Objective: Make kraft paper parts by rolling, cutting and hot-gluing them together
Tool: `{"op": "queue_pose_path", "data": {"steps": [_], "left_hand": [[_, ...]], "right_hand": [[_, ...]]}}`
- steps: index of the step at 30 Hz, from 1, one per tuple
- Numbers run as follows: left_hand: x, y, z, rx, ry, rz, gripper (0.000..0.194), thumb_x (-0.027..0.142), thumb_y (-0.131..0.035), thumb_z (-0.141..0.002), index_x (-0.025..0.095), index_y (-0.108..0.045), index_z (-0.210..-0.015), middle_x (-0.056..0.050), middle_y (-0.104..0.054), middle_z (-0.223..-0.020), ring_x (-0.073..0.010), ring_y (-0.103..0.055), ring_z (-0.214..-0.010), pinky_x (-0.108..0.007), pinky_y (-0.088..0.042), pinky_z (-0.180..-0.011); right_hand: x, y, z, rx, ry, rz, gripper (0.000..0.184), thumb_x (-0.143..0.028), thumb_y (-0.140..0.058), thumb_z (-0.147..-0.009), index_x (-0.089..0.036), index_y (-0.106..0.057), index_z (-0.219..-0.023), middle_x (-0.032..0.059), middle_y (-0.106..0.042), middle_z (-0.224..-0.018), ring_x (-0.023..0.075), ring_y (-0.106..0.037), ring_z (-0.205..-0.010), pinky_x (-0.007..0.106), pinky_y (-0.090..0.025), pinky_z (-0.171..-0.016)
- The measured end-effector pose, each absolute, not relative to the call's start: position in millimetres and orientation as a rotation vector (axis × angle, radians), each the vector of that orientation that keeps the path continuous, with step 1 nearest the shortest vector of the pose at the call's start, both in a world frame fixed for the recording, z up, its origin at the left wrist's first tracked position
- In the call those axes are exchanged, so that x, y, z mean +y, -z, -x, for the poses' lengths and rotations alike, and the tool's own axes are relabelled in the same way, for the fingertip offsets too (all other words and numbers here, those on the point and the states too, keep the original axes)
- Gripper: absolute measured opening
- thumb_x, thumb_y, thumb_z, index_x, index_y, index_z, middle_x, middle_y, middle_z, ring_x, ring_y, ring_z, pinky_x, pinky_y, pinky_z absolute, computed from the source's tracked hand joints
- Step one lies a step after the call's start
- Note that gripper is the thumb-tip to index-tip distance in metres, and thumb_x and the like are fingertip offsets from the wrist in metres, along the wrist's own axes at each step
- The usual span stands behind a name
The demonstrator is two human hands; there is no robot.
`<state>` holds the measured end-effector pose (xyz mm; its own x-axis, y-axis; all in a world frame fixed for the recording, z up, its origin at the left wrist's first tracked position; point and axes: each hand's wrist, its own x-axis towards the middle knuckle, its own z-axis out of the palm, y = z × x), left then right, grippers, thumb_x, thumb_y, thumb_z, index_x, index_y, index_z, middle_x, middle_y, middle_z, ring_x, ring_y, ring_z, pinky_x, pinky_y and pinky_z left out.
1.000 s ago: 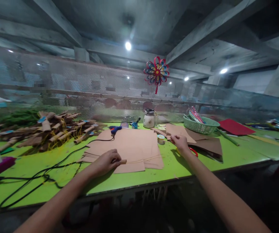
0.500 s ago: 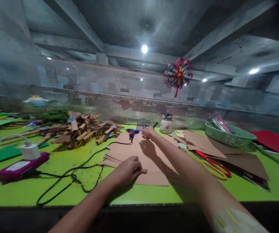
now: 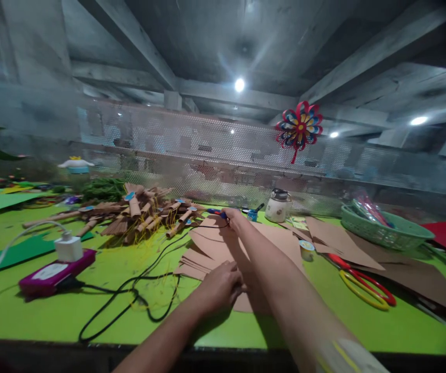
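My left hand (image 3: 223, 287) rests low over the stack of brown paper sheets (image 3: 211, 241), its fingers closed. A small rolled paper tube showed in these fingers earlier; now it is almost wholly hidden by them. Farther back, my right hand (image 3: 235, 219) has its fingers closed around a blue glue gun (image 3: 217, 212) at the far edge of the sheets. The glue gun's black cord (image 3: 156, 261) loops over the green table to the left. My right forearm crosses above the sheets and covers part of them.
Brown paper brooms with yellow string (image 3: 145, 217) are heaped at the left, behind a purple power strip (image 3: 57, 272). To the right are red and yellow scissors (image 3: 366, 287), a spool (image 3: 306, 249), more brown sheets (image 3: 339, 241) and a green basket (image 3: 386, 230). A white jug (image 3: 277, 207) stands behind.
My right hand has gone from beside the spool on the right over to the glue gun and taken hold of it. My left hand stays closed on the sheets. The view has turned left.
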<state>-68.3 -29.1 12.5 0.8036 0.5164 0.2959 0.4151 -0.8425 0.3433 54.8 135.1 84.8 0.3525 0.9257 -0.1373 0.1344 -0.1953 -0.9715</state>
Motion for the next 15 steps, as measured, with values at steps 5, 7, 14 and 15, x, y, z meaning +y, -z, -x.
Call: {"op": "queue_pose_path", "data": {"steps": [5,7,14,15], "left_hand": [[-27,-11,67,0.745,-0.596,-2.817,0.022,0.031,-0.047,-0.088,0.017,-0.06,-0.077,-0.005,-0.053,-0.085,-0.0155,-0.049,-0.078,-0.024,-0.037,-0.067],[-26,-10,67,0.725,-0.596,-2.83,0.024,0.031,-0.046,-0.089,0.017,-0.061,-0.078,-0.005,-0.053,-0.084,-0.0153,-0.05,-0.078,-0.024,-0.037,-0.067],[-25,-15,64,0.633,-0.583,-2.813,0.03,0.037,-0.046,-0.089,0.015,-0.064,-0.081,-0.005,-0.052,-0.081,-0.0138,-0.05,-0.074,-0.024,-0.037,-0.066],[-25,-16,64,0.628,-0.592,-2.81,0.03,0.037,-0.046,-0.089,0.015,-0.064,-0.081,-0.005,-0.053,-0.081,-0.014,-0.051,-0.074,-0.024,-0.037,-0.067]], "right_hand": [[102,-102,-75,-0.947,-1.095,1.2,0.017,-0.02,-0.048,-0.09,-0.007,-0.057,-0.097,0.0099,-0.063,-0.092,0.0158,-0.063,-0.08,0.031,-0.054,-0.07],[82,-108,-91,-0.954,-1.083,1.033,0.009,-0.011,-0.046,-0.087,-0.009,-0.054,-0.085,0.0064,-0.064,-0.075,0.0133,-0.063,-0.069,0.026,-0.054,-0.064],[16,-109,-175,-0.968,-0.827,0.682,0.03,-0.011,-0.069,-0.065,-0.019,-0.051,-0.088,-0.0041,-0.064,-0.074,0.0107,-0.064,-0.057,0.02,-0.051,-0.052],[9,-107,-186,-0.988,-0.782,0.676,0.033,-0.013,-0.071,-0.062,-0.019,-0.051,-0.088,-0.0042,-0.064,-0.074,0.0108,-0.064,-0.056,0.019,-0.05,-0.05]]}}
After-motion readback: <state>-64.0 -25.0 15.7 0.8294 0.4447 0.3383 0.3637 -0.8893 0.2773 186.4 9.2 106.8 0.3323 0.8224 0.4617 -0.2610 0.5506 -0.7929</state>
